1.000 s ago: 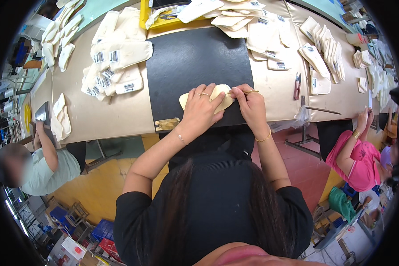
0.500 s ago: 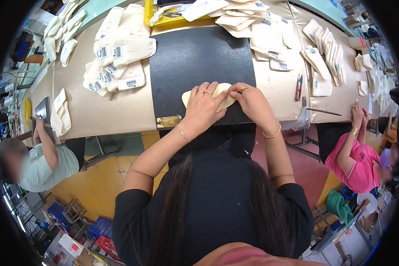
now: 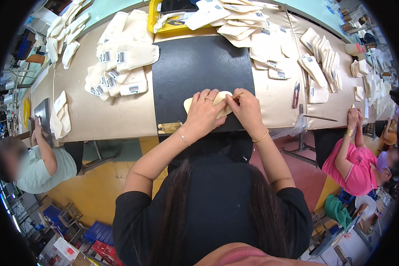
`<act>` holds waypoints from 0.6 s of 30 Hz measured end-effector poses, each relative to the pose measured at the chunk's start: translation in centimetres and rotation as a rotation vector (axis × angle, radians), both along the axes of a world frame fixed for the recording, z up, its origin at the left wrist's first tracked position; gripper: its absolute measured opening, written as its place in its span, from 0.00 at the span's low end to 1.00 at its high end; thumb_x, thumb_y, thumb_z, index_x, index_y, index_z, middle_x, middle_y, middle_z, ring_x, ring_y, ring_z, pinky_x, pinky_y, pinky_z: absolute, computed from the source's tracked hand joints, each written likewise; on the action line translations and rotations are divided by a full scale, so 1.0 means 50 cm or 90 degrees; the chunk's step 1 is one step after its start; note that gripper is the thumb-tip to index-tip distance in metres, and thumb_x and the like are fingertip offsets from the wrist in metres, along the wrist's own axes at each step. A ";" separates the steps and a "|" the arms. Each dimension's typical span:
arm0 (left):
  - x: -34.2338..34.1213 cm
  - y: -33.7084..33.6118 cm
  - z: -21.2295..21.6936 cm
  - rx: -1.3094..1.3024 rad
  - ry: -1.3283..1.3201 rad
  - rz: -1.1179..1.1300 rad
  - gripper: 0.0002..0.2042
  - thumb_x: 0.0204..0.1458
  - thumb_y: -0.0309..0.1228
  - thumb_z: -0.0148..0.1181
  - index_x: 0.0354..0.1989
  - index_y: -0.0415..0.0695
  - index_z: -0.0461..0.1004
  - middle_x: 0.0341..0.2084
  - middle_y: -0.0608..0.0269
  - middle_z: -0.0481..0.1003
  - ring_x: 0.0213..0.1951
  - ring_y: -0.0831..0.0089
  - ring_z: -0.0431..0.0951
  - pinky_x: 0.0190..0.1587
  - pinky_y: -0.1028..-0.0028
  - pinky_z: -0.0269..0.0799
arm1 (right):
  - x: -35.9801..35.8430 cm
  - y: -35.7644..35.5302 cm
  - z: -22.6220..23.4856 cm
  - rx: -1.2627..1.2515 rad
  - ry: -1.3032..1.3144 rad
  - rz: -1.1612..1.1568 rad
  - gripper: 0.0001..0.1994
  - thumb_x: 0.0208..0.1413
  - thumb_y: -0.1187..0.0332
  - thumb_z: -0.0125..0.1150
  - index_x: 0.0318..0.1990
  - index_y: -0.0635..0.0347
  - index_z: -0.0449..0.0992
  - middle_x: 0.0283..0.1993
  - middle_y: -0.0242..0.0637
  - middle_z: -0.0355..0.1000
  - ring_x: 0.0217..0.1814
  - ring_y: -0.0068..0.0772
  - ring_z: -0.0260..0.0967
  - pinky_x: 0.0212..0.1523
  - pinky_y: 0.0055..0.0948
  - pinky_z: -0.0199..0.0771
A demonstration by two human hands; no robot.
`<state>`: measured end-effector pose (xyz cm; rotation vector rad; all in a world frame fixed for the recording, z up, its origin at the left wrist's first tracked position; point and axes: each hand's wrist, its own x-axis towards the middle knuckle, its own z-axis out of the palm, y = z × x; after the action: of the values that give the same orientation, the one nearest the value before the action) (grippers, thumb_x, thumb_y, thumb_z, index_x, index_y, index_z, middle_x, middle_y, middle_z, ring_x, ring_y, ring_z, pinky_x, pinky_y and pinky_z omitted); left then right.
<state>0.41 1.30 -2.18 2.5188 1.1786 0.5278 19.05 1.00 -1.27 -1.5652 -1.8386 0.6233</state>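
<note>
Beige worktable (image 3: pixel 119 119) with a black mat (image 3: pixel 195 71), both hands pressed on one cream fabric piece (image 3: pixel 221 103).

On the mat's near edge the left hand (image 3: pixel 204 116) lies flat over the cream piece, fingers spread, pinning it down; the right hand (image 3: pixel 247 111) closes on the piece's right end, thumb and forefinger pinched together around a thin stick-like tool whose tip shows just above the knuckles. A small gold-coloured tag (image 3: pixel 169 128) sits just left of the left wrist. Farther out, a yellow tray (image 3: pixel 154 20) at the table's far edge holds a dark flat object and a few cream pieces spilling over its rim. Labelled cream pieces (image 3: pixel 119 66) are heaped left of the mat, more stacks (image 3: pixel 319 62) lie to its right, and red-handled snips (image 3: pixel 295 94) rest beside them.
</note>
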 end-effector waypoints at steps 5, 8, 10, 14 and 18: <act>-0.030 0.028 -0.014 0.031 -0.036 -0.017 0.26 0.39 0.38 0.74 0.50 0.52 0.78 0.54 0.54 0.70 0.56 0.54 0.70 0.56 0.56 0.66 | -0.007 0.058 0.025 0.027 0.155 -0.080 0.06 0.64 0.69 0.62 0.37 0.63 0.77 0.29 0.41 0.77 0.30 0.40 0.77 0.34 0.33 0.77; -0.099 0.079 0.008 0.123 -0.016 0.038 0.28 0.35 0.38 0.75 0.51 0.53 0.78 0.54 0.49 0.72 0.56 0.51 0.72 0.58 0.55 0.67 | -0.027 0.143 0.039 0.125 0.251 -0.048 0.07 0.65 0.68 0.63 0.43 0.61 0.79 0.38 0.41 0.81 0.37 0.39 0.80 0.38 0.31 0.78; -0.179 0.137 0.044 0.191 0.009 0.126 0.28 0.39 0.38 0.74 0.53 0.53 0.79 0.57 0.45 0.72 0.58 0.51 0.72 0.61 0.53 0.65 | -0.039 0.215 0.040 0.151 0.178 0.019 0.09 0.64 0.67 0.63 0.48 0.57 0.80 0.47 0.40 0.82 0.49 0.40 0.81 0.48 0.33 0.78; -0.309 0.204 0.113 0.350 0.180 0.260 0.26 0.46 0.41 0.74 0.57 0.58 0.79 0.62 0.58 0.71 0.64 0.58 0.68 0.72 0.46 0.48 | -0.084 0.375 0.001 0.412 -0.292 0.064 0.11 0.60 0.69 0.62 0.49 0.53 0.80 0.59 0.35 0.78 0.69 0.39 0.67 0.67 0.51 0.64; -0.267 0.153 0.092 0.284 0.062 0.136 0.28 0.45 0.39 0.75 0.58 0.55 0.78 0.62 0.54 0.71 0.63 0.53 0.70 0.70 0.44 0.55 | -0.119 0.467 -0.020 0.402 -0.471 0.067 0.12 0.56 0.70 0.63 0.48 0.51 0.81 0.62 0.31 0.76 0.74 0.37 0.62 0.69 0.57 0.58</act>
<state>-12.95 8.96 2.44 2.8252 1.5199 0.8083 13.10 24.37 -2.25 -1.3350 -2.3239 -0.5539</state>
